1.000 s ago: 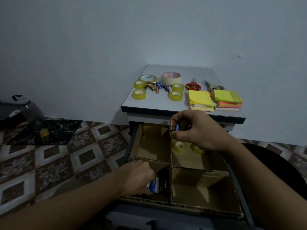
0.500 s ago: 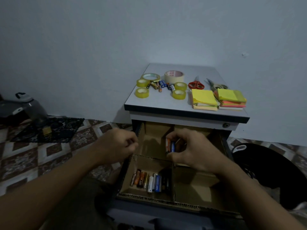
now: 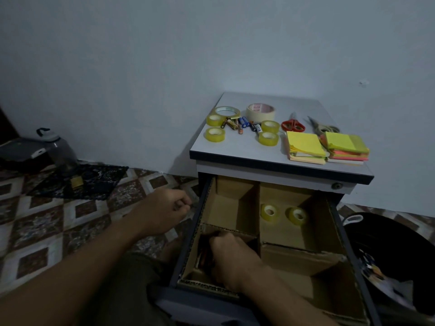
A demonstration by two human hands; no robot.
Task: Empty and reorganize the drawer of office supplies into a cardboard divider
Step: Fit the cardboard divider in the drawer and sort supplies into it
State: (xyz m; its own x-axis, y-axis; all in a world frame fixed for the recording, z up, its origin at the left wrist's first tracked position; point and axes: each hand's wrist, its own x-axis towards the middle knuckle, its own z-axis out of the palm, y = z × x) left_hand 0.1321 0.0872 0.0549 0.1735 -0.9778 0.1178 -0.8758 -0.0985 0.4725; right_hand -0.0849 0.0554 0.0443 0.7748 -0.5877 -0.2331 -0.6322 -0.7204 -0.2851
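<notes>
A person's right hand [image 3: 233,260] reaches down into the near left compartment of the cardboard divider [image 3: 235,228] that lines the open drawer [image 3: 186,243]. Its knuckles face up over a row of batteries [image 3: 204,257] lying on the compartment floor. The fingers are hidden behind the back of the hand, so whether they grip anything cannot be told.

The left hand [image 3: 164,209] hangs over the tiled floor [image 3: 47,220] just beside the drawer's left edge. Its fingers are curled into a fist with nothing visible in them.

In the far right compartment, two small clear tape rolls [image 3: 269,211] stand on edge side by side, near each other but apart.

Above the drawer, on the cabinet's worktop [image 3: 247,149], two stacks of sticky notes [image 3: 304,147] sit at the near right corner, yellow sheets uppermost. Behind them lie red-handled scissors [image 3: 293,124] and grey scissors [image 3: 321,128].

Toward the left edge, four small yellowish tape rolls [image 3: 214,134] ring a loose cluster of batteries [image 3: 240,124]. A wider clear roll [image 3: 227,111] and a roll of masking tape [image 3: 260,111] lie farther back.

A black bin [image 3: 388,250] stands right of the cabinet, and a grey water bottle [image 3: 58,149] stands on the floor by the wall at far left.
</notes>
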